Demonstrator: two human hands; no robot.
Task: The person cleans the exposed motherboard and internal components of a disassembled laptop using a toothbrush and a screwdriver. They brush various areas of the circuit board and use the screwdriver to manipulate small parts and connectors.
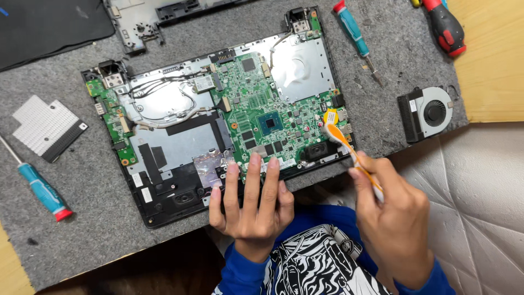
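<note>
Item: orange-handled brush [349, 148], long axis running 10 to 4 o'clock, white bristle head pointing to 10 o'clock at the right edge of the green circuit board [262, 109]; handle end hidden inside the grip. Right hand [390, 218]: fingers pinched around the handle, back of hand up. Left hand [251, 199]: flat, fingers straight and slightly spread, pressing the near edge of the opened laptop base [158, 210] at 6 o'clock. Wrists cut off below.
</note>
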